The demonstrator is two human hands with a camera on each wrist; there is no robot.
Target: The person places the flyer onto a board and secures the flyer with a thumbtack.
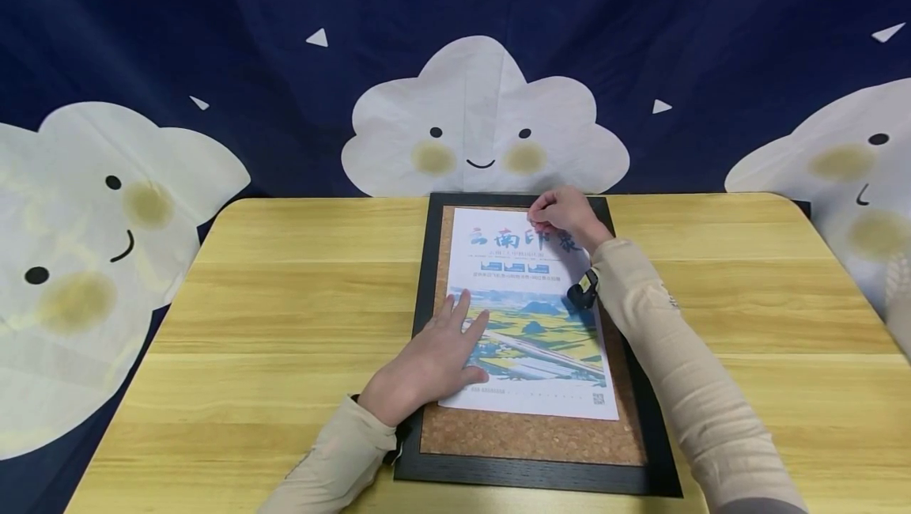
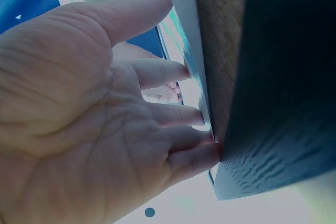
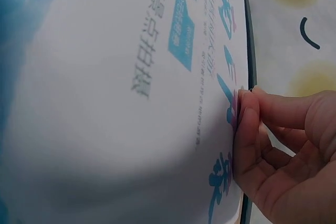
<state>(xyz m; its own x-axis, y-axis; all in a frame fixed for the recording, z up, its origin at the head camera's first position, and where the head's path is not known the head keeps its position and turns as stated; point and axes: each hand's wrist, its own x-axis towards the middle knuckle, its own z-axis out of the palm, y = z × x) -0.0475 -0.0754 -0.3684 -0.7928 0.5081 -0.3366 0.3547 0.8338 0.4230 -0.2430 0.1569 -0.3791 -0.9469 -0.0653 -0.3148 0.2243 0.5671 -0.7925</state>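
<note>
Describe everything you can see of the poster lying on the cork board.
The poster is a white paper sheet with blue characters at the top, small blue boxes below, and a picture of yellow fields and blue hills. It lies flat on the cork board, inside its black frame, on the wooden table. The left hand presses flat on its lower left edge. The right hand touches its top right part with curled fingertips.

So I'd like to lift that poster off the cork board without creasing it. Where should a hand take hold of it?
Probably at its near right corner, coming from the right side. The poster lies flat on the cork board, so only its edges offer a grip. The left hand presses its left edge, and the right hand is at its top edge; that corner is free.
</note>
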